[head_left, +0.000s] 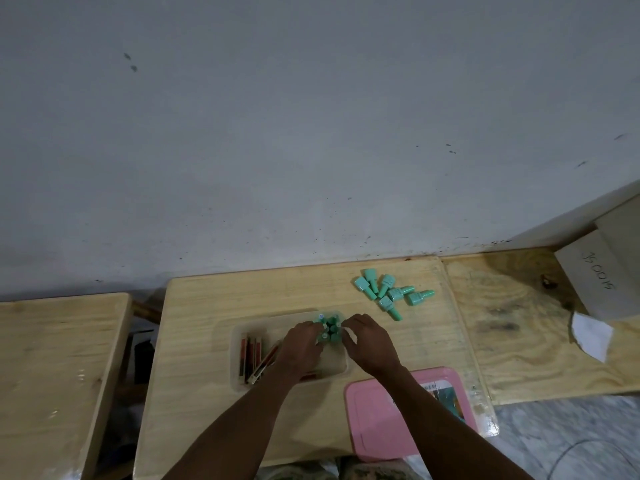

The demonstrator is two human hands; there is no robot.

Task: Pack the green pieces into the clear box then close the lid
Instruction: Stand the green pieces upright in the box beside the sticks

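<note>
A clear box sits open on the middle of a wooden table. Several green pieces stand packed together in its far right corner. My left hand and my right hand are both inside the box, fingertips touching that cluster from either side. Whether either hand grips a piece is hidden by the fingers. More green pieces lie loose in a pile on the table, beyond and to the right of the box. The pink lid lies flat at the table's near right.
Reddish-brown sticks fill the box's left half. A second wooden table stands to the left across a gap. To the right is a plywood board with a cardboard box and a paper scrap. A grey wall rises behind.
</note>
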